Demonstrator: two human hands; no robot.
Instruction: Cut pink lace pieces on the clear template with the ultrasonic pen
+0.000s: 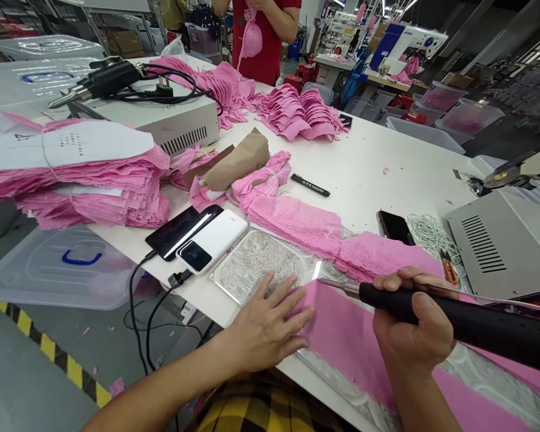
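My left hand (265,324) lies flat with fingers spread on the near end of a pink lace strip (342,336), pressing it onto a glass plate (256,264) at the table's front edge. My right hand (411,330) is wrapped round the black handle of a hot cutting tool (477,324). Its metal tip (337,285) points left and rests on the pink strip just beyond my left fingertips. More pink lace (306,225) runs back across the white table (369,174).
A phone (180,231) and white power bank (213,240) lie left of the plate, a second phone (393,227) and white elastic bands (429,234) to the right. Grey control boxes (504,246) (162,123), a marker (310,185), pink stacks (90,186). A person in red (265,36) stands opposite.
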